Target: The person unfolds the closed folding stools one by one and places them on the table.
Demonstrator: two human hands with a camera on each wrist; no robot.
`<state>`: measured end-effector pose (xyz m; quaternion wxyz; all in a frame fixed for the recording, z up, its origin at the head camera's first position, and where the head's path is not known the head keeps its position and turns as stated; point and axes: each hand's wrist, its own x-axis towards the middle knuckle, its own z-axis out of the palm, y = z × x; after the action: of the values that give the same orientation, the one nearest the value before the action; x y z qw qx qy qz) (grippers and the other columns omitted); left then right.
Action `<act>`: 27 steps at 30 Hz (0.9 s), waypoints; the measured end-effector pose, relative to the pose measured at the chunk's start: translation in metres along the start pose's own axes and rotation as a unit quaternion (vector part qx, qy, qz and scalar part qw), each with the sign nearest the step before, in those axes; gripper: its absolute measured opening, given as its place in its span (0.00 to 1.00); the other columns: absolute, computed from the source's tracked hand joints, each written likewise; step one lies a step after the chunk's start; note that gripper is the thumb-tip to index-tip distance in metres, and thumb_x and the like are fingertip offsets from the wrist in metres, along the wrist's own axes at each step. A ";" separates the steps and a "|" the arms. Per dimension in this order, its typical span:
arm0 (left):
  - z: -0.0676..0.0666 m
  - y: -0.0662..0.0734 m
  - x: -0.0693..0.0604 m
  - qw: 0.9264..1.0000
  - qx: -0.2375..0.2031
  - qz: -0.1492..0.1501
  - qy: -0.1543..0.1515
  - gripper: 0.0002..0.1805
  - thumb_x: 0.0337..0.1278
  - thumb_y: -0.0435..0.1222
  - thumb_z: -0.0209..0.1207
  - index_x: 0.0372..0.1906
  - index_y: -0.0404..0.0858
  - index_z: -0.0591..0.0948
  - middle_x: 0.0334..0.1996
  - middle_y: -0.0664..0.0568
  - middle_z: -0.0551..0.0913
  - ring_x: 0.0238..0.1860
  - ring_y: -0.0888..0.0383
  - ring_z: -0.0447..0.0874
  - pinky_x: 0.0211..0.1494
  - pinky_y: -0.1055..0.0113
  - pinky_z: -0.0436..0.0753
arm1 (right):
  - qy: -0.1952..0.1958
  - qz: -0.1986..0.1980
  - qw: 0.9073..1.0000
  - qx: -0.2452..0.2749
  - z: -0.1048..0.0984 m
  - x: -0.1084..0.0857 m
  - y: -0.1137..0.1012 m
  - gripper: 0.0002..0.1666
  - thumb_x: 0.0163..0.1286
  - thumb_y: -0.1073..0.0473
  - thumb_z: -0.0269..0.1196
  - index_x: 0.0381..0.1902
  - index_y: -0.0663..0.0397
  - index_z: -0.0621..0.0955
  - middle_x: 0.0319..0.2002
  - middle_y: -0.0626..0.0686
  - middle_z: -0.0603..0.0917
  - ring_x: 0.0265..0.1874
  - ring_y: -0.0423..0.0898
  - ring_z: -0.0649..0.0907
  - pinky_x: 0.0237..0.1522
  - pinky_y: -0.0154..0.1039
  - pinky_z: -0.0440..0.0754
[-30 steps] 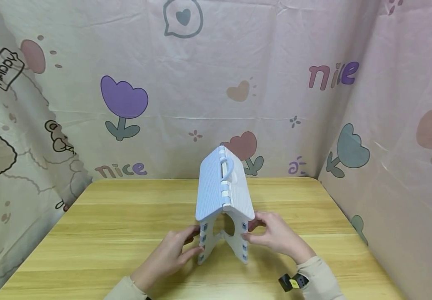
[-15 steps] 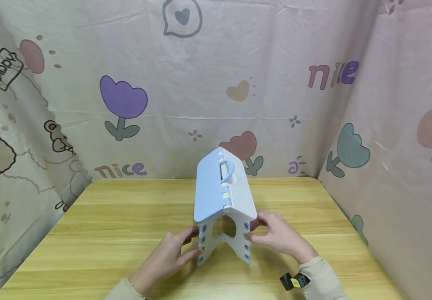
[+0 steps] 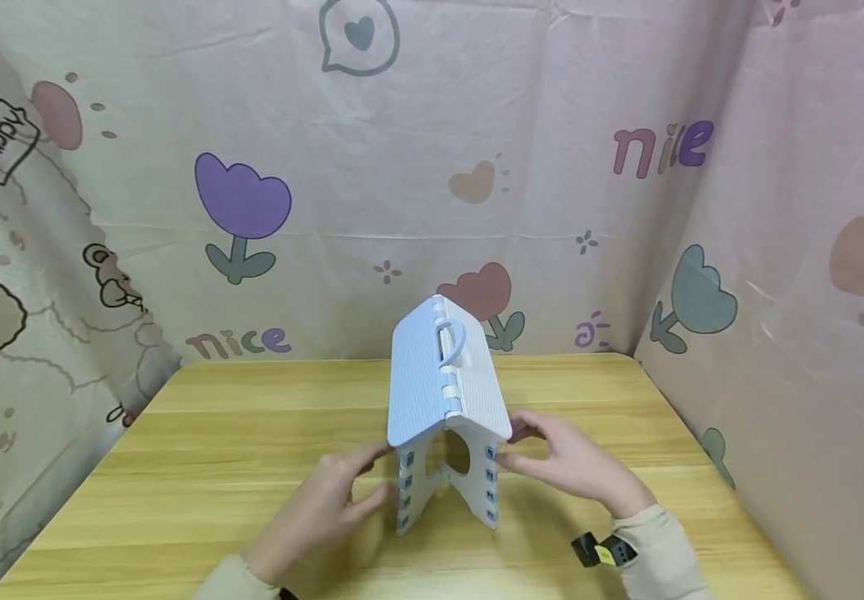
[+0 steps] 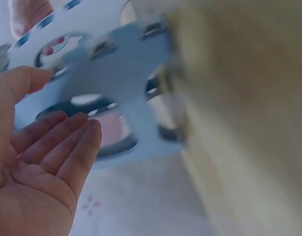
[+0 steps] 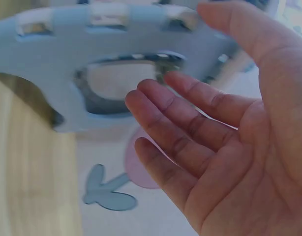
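Observation:
A blue-and-white plastic folding stool (image 3: 417,375) stands upright on the table, its ribbed top bent along the hinge like a roof. A loop handle (image 3: 460,343) sticks up at the ridge. My left hand (image 3: 319,508) is beside the left leg panel, fingers loosely extended; in the left wrist view the palm and fingers (image 4: 82,142) hold nothing. On the other side, my right hand (image 3: 574,458) is beside the right leg panel, thumb and fingers spread. The right wrist view shows its fingers (image 5: 180,142) relaxed near the panel's oval cutout. Far fingertips are partly hidden behind the stool in the head view.
The wooden table (image 3: 252,408) extends around the stool on all sides. A printed cloth (image 3: 372,150) hangs behind it and at both sides. A black band with a yellow mark (image 3: 606,550) is at my right sleeve.
Both hands have drawn slightly outward from the leg panels, loosening from the stool. The stool's legs spread slightly at first; the stool now stands nearly where it was.

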<state>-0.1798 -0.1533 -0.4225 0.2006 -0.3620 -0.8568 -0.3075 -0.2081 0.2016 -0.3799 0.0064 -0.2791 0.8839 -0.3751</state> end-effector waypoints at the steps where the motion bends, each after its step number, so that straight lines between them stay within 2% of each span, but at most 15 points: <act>1: -0.005 0.000 0.002 1.000 0.009 0.002 0.010 0.26 0.61 0.28 0.71 0.64 0.29 0.82 0.59 0.36 0.89 0.56 0.39 0.92 0.54 0.56 0.93 | 0.008 -0.003 1.000 -0.005 -0.004 0.000 -0.001 0.28 0.74 0.43 0.70 0.65 0.51 0.82 0.55 0.48 0.90 0.58 0.53 0.88 0.69 0.65 0.81; 5: -0.027 -0.002 0.013 0.998 0.032 -0.008 0.048 0.25 0.65 0.27 0.68 0.67 0.27 0.80 0.62 0.34 0.87 0.56 0.38 0.92 0.57 0.53 0.92 | 0.038 -0.022 0.999 -0.024 -0.020 0.001 -0.005 0.30 0.80 0.49 0.65 0.72 0.57 0.78 0.65 0.55 0.87 0.65 0.57 0.85 0.72 0.66 0.78; 9: -0.045 -0.002 0.028 0.997 0.021 -0.036 0.059 0.25 0.73 0.31 0.63 0.71 0.29 0.77 0.68 0.34 0.83 0.59 0.36 0.90 0.62 0.47 0.88 | 0.054 -0.031 0.998 -0.020 -0.031 0.007 -0.010 0.30 0.83 0.52 0.62 0.76 0.58 0.75 0.73 0.59 0.81 0.72 0.63 0.80 0.75 0.65 0.75; 12: -0.052 -0.001 0.043 0.997 0.007 -0.057 0.045 0.29 0.77 0.37 0.62 0.76 0.32 0.73 0.74 0.36 0.77 0.69 0.37 0.83 0.70 0.44 0.83 | 0.061 -0.029 0.997 -0.024 -0.036 0.015 -0.015 0.34 0.83 0.49 0.62 0.79 0.55 0.71 0.78 0.59 0.75 0.76 0.65 0.75 0.77 0.66 0.72; 16: -0.056 0.001 0.064 0.997 0.003 -0.078 0.014 0.37 0.78 0.47 0.62 0.83 0.37 0.66 0.82 0.42 0.67 0.81 0.41 0.69 0.81 0.42 0.71 | 0.057 -0.023 0.997 -0.048 -0.038 0.029 -0.023 0.43 0.81 0.42 0.63 0.85 0.48 0.63 0.85 0.53 0.64 0.82 0.62 0.68 0.81 0.66 0.67; 20: -0.053 0.001 0.080 0.996 -0.001 -0.090 -0.011 0.44 0.77 0.54 0.61 0.86 0.40 0.60 0.86 0.49 0.59 0.85 0.46 0.61 0.86 0.41 0.64 | 0.042 -0.019 0.997 -0.062 -0.036 0.042 -0.029 0.50 0.79 0.37 0.63 0.88 0.45 0.55 0.88 0.47 0.53 0.86 0.58 0.60 0.83 0.66 0.60; 27: -0.049 -0.001 0.095 0.993 -0.024 -0.106 -0.046 0.51 0.73 0.61 0.61 0.87 0.40 0.55 0.88 0.54 0.52 0.87 0.50 0.53 0.88 0.43 0.59 | 0.021 -0.036 0.997 -0.059 -0.030 0.057 -0.032 0.57 0.77 0.32 0.63 0.88 0.52 0.53 0.89 0.44 0.45 0.87 0.56 0.55 0.85 0.65 0.58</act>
<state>-0.2372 -0.1393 -0.3334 0.1184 -0.2872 -0.8912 -0.3306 -0.2474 0.1746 -0.3255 -0.0420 -0.3030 0.8936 -0.3284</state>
